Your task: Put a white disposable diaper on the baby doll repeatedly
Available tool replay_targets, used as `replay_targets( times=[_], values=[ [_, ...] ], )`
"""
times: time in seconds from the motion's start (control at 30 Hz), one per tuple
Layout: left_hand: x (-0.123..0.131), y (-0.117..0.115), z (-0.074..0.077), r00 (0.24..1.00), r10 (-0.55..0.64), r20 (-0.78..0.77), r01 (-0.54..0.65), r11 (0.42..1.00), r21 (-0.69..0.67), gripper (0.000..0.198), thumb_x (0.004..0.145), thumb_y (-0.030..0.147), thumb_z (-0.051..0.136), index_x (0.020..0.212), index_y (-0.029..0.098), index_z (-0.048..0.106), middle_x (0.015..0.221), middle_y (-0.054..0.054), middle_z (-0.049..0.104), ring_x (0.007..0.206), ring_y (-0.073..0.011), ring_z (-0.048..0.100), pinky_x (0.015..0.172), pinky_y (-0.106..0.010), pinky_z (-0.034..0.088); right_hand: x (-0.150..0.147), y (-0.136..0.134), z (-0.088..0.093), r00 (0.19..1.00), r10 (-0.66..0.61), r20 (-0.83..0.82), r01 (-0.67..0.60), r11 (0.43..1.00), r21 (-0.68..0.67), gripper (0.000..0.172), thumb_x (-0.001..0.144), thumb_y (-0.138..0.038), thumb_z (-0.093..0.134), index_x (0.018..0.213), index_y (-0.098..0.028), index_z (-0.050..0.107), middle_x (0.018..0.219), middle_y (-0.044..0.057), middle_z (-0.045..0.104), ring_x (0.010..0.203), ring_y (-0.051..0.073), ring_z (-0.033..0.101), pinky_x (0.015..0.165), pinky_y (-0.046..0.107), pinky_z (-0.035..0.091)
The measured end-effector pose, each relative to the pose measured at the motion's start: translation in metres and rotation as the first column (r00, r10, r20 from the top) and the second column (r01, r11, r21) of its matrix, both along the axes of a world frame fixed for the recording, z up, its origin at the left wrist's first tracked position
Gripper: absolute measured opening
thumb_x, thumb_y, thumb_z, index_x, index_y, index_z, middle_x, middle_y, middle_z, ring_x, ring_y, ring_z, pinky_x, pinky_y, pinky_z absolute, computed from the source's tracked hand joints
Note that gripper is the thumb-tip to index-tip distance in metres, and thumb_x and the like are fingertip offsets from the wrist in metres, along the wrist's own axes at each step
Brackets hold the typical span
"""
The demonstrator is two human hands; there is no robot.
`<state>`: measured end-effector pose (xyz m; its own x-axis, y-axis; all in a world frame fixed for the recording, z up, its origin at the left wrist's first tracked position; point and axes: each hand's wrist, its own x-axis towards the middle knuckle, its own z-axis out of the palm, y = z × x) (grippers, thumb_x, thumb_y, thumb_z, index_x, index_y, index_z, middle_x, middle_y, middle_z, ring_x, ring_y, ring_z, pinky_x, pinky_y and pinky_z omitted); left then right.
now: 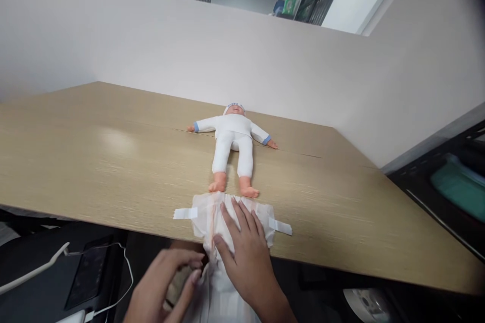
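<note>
An unfolded white diaper (223, 282) lies at the table's front edge, its lower part hanging over the side. A white tape tab sticks out on each side of its upper end. My right hand (248, 250) presses flat on the diaper, fingers stretched out. My left hand (162, 282) is beside the diaper's left edge, thumb and forefinger curved toward each other with a gap between them. Just beyond the diaper, a baby doll (235, 133) in white clothes with blue cuffs lies on its back, arms spread and feet toward me.
The wooden table (113, 161) meets a white partition (159, 50) at the back. At lower left, a phone (89, 272) and a white cable rest on a dark surface. A dark object with a green part (460, 186) stands at right.
</note>
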<state>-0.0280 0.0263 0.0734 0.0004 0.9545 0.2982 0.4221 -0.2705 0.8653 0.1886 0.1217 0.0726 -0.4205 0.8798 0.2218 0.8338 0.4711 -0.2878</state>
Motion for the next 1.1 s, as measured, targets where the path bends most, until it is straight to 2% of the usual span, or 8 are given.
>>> replay_targets(
  times=[0.1, 0.2, 0.3, 0.43, 0.53, 0.73, 0.9, 1.1],
  values=[
    [-0.025, 0.048, 0.032, 0.971, -0.096, -0.219, 0.174, 0.911, 0.374, 0.039, 0.103, 0.010, 0.064, 0.137, 0.029, 0.070, 0.120, -0.007, 0.078, 0.111, -0.0217, 0.071, 0.098, -0.032, 0.057, 0.001, -0.002, 0.002, 1.000, 0.008, 0.013, -0.009, 1.000, 0.006, 0.062, 0.114, -0.049, 0.051, 0.173, -0.034, 0.040, 0.182, 0.004, 0.032, 0.169, 0.032, 0.030, 0.136, 0.062, 0.032],
    [-0.034, 0.119, 0.056, 0.911, -0.082, -0.404, 0.317, 0.767, 0.559, 0.049, 0.104, 0.004, 0.059, 0.146, 0.028, 0.066, 0.127, -0.008, 0.077, 0.116, -0.0218, 0.069, 0.103, -0.036, 0.054, -0.001, -0.002, 0.003, 1.000, 0.010, 0.015, -0.010, 1.000, 0.016, 0.063, 0.113, -0.049, 0.053, 0.173, -0.034, 0.040, 0.182, 0.005, 0.033, 0.168, 0.034, 0.033, 0.135, 0.063, 0.034],
    [-0.030, 0.190, 0.061, 0.770, -0.058, -0.635, 0.458, 0.743, 0.488, 0.057, 0.108, 0.007, 0.055, 0.161, 0.029, 0.054, 0.153, -0.010, 0.068, 0.137, -0.0259, 0.063, 0.114, -0.042, 0.049, -0.002, -0.001, 0.002, 1.000, -0.003, 0.005, 0.003, 1.000, 0.025, 0.062, 0.113, -0.049, 0.052, 0.173, -0.034, 0.041, 0.181, 0.005, 0.035, 0.168, 0.034, 0.033, 0.135, 0.063, 0.034],
    [-0.013, 0.247, 0.049, 0.412, -0.200, -0.889, 0.687, 0.709, 0.159, 0.085, 0.101, 0.008, 0.065, 0.173, 0.041, 0.035, 0.182, -0.005, 0.035, 0.164, -0.0331, 0.040, 0.128, -0.048, 0.038, -0.003, 0.000, 0.001, 1.000, -0.001, 0.005, 0.001, 1.000, 0.010, 0.063, 0.113, -0.049, 0.051, 0.173, -0.035, 0.039, 0.181, 0.004, 0.035, 0.168, 0.034, 0.032, 0.135, 0.064, 0.033],
    [0.001, 0.264, 0.042, 0.295, -0.284, -0.912, 0.753, 0.657, 0.039, 0.085, 0.100, 0.010, 0.065, 0.173, 0.043, 0.036, 0.185, -0.002, 0.028, 0.169, -0.0315, 0.032, 0.130, -0.045, 0.034, -0.002, 0.000, 0.002, 1.000, 0.000, 0.010, 0.000, 1.000, -0.003, 0.064, 0.113, -0.049, 0.051, 0.174, -0.034, 0.039, 0.181, 0.005, 0.035, 0.168, 0.034, 0.031, 0.135, 0.064, 0.033],
    [0.016, 0.279, 0.050, 0.295, -0.319, -0.901, 0.822, 0.566, 0.069, 0.102, 0.070, 0.000, 0.075, 0.162, 0.035, 0.050, 0.179, -0.001, 0.042, 0.162, -0.0350, 0.039, 0.127, -0.043, 0.033, -0.002, 0.000, 0.003, 1.000, 0.000, 0.014, 0.000, 1.000, -0.022, 0.065, 0.112, -0.048, 0.052, 0.174, -0.034, 0.038, 0.182, 0.003, 0.031, 0.169, 0.033, 0.030, 0.136, 0.063, 0.032],
    [0.027, 0.287, 0.057, 0.310, -0.238, -0.921, 0.841, 0.520, 0.149, 0.062, 0.081, 0.015, 0.076, 0.140, 0.030, 0.067, 0.139, -0.009, 0.073, 0.118, -0.0324, 0.061, 0.105, -0.042, 0.040, 0.000, 0.000, -0.001, 1.000, 0.006, -0.017, -0.006, 1.000, 0.001, 0.067, 0.112, -0.050, 0.054, 0.175, -0.037, 0.036, 0.182, 0.000, 0.031, 0.168, 0.035, 0.032, 0.135, 0.065, 0.035],
    [0.034, 0.302, 0.070, 0.343, -0.231, -0.910, 0.850, 0.488, 0.197, 0.040, 0.082, 0.010, 0.073, 0.118, 0.027, 0.074, 0.133, -0.009, 0.072, 0.111, -0.0313, 0.058, 0.099, -0.043, 0.040, 0.003, 0.012, -0.003, 0.999, 0.037, -0.014, -0.038, 0.999, -0.036, 0.073, 0.108, -0.050, 0.061, 0.175, -0.035, 0.036, 0.181, 0.004, 0.032, 0.166, 0.039, 0.036, 0.132, 0.069, 0.039]
  ],
)
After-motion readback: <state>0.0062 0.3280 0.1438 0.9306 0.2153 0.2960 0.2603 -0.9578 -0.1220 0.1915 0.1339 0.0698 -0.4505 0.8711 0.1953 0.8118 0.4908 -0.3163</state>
